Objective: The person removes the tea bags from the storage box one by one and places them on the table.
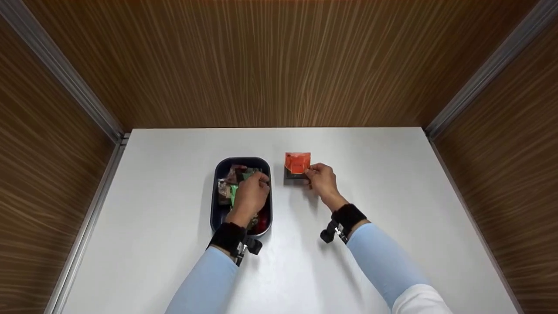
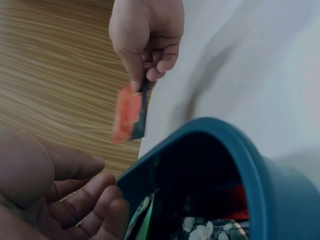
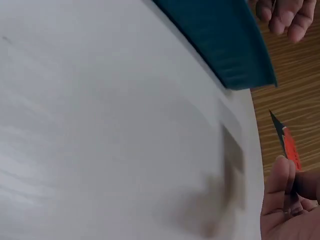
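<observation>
Pinching the orange packet (image 1: pixel 297 162) near one corner, the right hand (image 1: pixel 321 179) could let it twist free, while the relaxed, empty left hand (image 1: pixel 252 194) hovers over the bin (image 2: pixel 295 195).

Left hand (image 1: pixel 250 194) covers some of the wrapped packets (image 1: pixel 224 187) in the tub (image 1: pixel 213 205); cannot tell how many lie beneath. Print on the orange packet (image 1: pixel 297 162) is too small to read; in the left wrist view the packet blurs, its gripped end hidden by the right hand's (image 1: pixel 322 179) fingers. Tub is cut off in both wrist views, its floor lost in shadow. Blue sleeves (image 1: pixel 200 283) run out of frame, near side.
</observation>
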Demonstrator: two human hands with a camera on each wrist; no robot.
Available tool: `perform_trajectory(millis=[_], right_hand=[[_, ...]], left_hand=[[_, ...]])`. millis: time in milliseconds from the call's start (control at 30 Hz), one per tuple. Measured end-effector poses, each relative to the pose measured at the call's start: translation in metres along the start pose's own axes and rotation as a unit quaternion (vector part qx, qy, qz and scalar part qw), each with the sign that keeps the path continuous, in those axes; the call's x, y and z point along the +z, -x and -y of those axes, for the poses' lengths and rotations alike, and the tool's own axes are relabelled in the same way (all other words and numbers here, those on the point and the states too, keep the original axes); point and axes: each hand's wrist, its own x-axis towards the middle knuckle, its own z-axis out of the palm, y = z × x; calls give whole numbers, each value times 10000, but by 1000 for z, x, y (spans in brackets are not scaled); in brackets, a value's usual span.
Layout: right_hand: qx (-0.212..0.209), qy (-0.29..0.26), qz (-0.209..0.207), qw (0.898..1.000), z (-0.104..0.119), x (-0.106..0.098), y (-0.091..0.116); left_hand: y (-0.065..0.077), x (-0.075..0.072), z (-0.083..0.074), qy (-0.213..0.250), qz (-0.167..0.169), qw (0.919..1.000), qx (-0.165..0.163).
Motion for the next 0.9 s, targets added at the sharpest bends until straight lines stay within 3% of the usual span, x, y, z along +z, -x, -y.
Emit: perform_trajectory(millis=[233,333,467,533,733,900], right_hand=[[555,326,225,9977,-9,15,-11],[619,995,171,9930,-12,22,-11],[296,2484,-164,9681,-15,28,-7],[163,2962,-336,9544,-15,30,-5],[53,3323,-516,9417,-17,33,-3],[-41,3347,-494,9410,-19,33,-3]], left_hand=[[7,3,2,8,265,9996,-65],[10,3,2,-18,279,9996,-77],[11,2,3,-70,284,9995,-88],[11,2,4,-83,281,9995,-86],[13,0,7,-90,320,9994,-40],[14,-1,8,-136,265,9996,-11]])
